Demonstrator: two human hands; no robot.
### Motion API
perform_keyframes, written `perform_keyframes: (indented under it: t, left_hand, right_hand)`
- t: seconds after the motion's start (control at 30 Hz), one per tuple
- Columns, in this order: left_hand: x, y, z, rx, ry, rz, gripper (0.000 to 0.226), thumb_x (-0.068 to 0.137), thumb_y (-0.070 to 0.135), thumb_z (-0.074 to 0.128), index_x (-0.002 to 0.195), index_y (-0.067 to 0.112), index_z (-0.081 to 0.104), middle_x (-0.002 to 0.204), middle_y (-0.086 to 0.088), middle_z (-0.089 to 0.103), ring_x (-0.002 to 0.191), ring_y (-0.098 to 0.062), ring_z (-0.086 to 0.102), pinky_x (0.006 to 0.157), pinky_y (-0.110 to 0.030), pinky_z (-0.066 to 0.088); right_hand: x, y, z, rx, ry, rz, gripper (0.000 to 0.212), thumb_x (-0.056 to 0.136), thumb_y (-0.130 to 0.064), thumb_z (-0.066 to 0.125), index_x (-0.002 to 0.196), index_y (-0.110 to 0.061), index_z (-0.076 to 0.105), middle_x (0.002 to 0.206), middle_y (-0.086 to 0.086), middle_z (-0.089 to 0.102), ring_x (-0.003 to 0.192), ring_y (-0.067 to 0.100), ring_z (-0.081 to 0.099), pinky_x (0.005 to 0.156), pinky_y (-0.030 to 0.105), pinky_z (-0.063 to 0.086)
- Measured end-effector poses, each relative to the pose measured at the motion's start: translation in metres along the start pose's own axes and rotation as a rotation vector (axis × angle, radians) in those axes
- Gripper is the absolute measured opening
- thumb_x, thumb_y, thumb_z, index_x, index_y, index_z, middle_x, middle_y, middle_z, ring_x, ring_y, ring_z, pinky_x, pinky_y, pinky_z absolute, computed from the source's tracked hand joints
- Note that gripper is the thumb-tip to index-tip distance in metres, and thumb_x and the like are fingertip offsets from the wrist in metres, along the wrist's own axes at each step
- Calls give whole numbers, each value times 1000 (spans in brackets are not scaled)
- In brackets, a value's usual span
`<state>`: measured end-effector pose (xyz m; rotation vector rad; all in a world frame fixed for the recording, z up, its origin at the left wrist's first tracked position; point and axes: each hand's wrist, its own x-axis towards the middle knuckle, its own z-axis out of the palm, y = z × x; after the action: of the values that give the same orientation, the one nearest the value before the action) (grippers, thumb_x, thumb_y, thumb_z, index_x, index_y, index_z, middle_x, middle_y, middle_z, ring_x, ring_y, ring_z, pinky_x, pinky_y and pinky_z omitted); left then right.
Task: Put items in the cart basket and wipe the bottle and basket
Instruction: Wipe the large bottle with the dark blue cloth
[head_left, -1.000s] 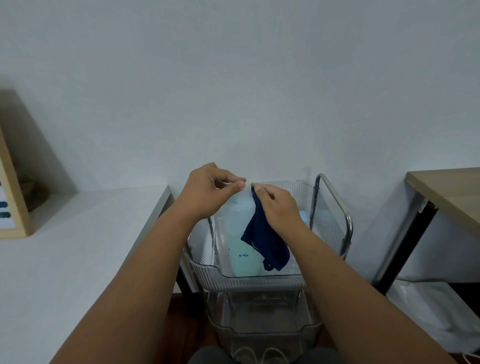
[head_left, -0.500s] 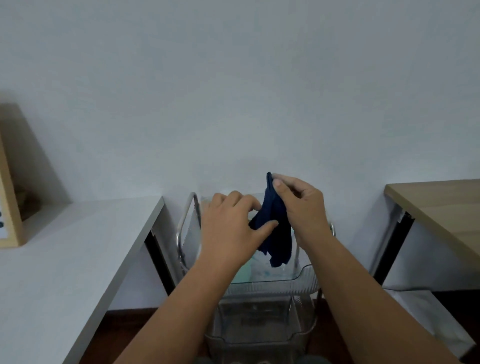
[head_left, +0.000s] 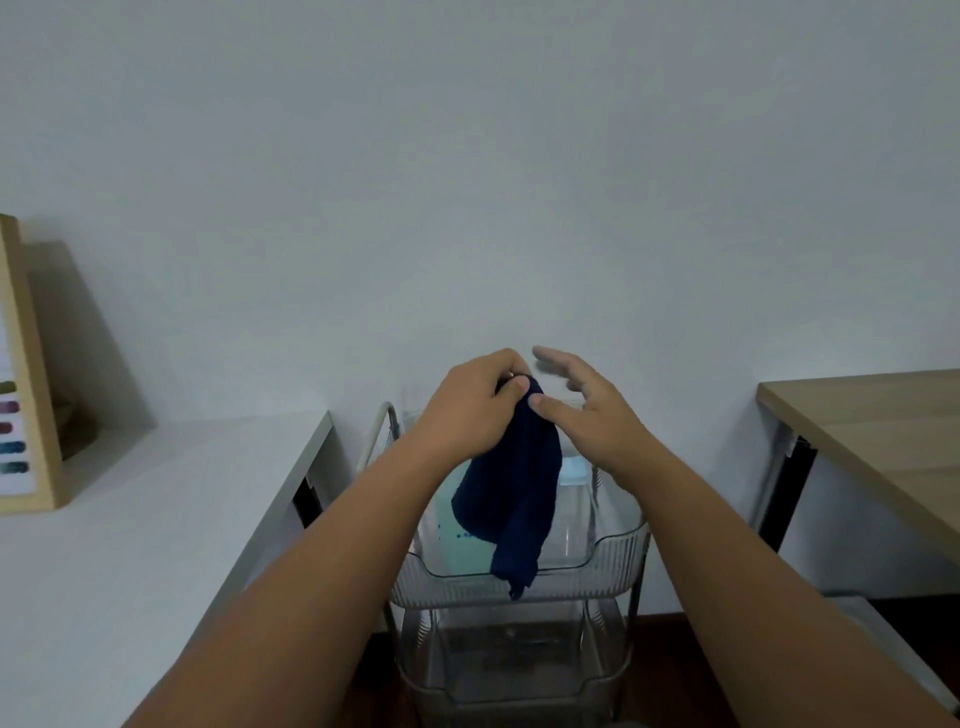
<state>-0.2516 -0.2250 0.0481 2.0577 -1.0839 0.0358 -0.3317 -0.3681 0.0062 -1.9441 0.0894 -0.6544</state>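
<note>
The cart (head_left: 519, 613) stands directly below both hands, between a white counter (head_left: 156, 519) off to the left of the grip and a wooden counter (head_left: 872, 431) off to the right. Its top basket (head_left: 613, 561) holds the pale green bottle (head_left: 457, 540), upright and mostly hidden behind the cloth; only its lower part shows. A small pale item (head_left: 574, 470) sits behind it in the same basket, too unclear to name.

The dark blue cloth (head_left: 511, 488) has changed hands. Half a second ago the right hand pinched its top corner while the left merely touched it; now the left hand (head_left: 467, 410) pinches the bunched top, fingers curled tight on the fabric, and the cloth hangs straight down from that grip over the bottle and past the basket's front rim. The right hand (head_left: 587, 415) has let go: fingers spread and blurred, only the thumb tip touching the cloth just beside the left grip.

The items look to be in the basket, so this reads as re-gripping the cloth in the middle of the wiping. I would judge the freed right hand is about to steady the bottle or regather the cloth.
</note>
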Motion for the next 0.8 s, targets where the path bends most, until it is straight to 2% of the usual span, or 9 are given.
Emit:
perform_keyframes:
  t: [0.07, 0.13, 0.33, 0.43, 0.53, 0.57, 0.67, 0.73, 0.8]
  left_hand:
    - [7, 2, -6, 65, -6, 34, 14, 99, 27, 48, 94, 27, 62, 86, 7, 64, 76, -13, 58, 72, -33, 49]
    - [11, 0, -12, 93, 14, 30, 14, 99, 31, 47, 94, 31, 60, 86, 10, 65, 78, -14, 60, 76, -37, 51]
    - [7, -28, -22, 195, 86, -46, 11, 95, 43, 54, 100, 37, 62, 100, 12, 62, 95, -15, 60, 92, -47, 48]
    - [5, -54, -39, 151, 129, -85, 24, 92, 43, 61, 115, 37, 61, 117, 8, 57, 109, -20, 56, 95, -42, 45]
    - [4, -76, -54, 40, 4, -107, 35, 91, 31, 65, 125, 39, 59, 132, 12, 54, 121, -14, 49, 97, -31, 39]
    - [3, -81, -56, 36, -63, -102, 41, 90, 28, 66, 128, 41, 58, 136, 15, 52, 123, -11, 47, 100, -30, 38]
    - [6, -86, -55, 86, -211, -65, 48, 87, 23, 67, 129, 45, 58, 140, 18, 52, 113, -1, 49, 106, -32, 37]
    - [10, -87, -54, 102, -248, -38, 44, 89, 21, 67, 127, 42, 61, 138, 14, 56, 121, -4, 52, 111, -33, 37]
    - [14, -89, -54, 107, -248, -40, 40, 90, 20, 69, 125, 39, 63, 127, 7, 63, 116, -11, 58, 108, -37, 42]
  right_hand:
    - [4, -1, -6, 160, -139, 57, 27, 91, -19, 63, 116, -29, 64, 107, -8, 71, 104, 11, 64, 84, 21, 47]
    - [7, 0, -9, 248, -144, 95, 14, 91, -12, 63, 103, -14, 70, 95, 3, 75, 89, 14, 70, 75, 22, 53]
    - [19, 8, -10, 432, 84, 258, 12, 88, -20, 67, 89, -12, 76, 92, 7, 76, 90, 25, 71, 71, 28, 57]
    - [29, 12, -11, 249, 371, 349, 19, 85, -27, 69, 81, -9, 75, 83, 10, 75, 82, 27, 70, 75, 37, 60]
    - [32, 7, -2, 8, 522, 221, 32, 86, -28, 61, 56, -21, 69, 51, -8, 61, 47, 11, 54, 51, 30, 48]
    - [31, 4, 4, -85, 530, 167, 32, 87, -28, 59, 57, -20, 69, 52, -8, 64, 48, 13, 56, 50, 32, 47]
    - [28, -2, 33, -327, 486, 80, 29, 86, -27, 55, 74, -5, 71, 71, 10, 70, 67, 25, 62, 55, 34, 49]
    - [23, 0, 59, -463, 298, 98, 29, 86, -27, 53, 71, -8, 70, 67, 6, 67, 61, 26, 59, 47, 27, 40]
    - [13, 5, 81, -525, 117, 92, 29, 89, -29, 49, 74, -12, 68, 76, 3, 63, 67, 20, 57, 54, 27, 40]
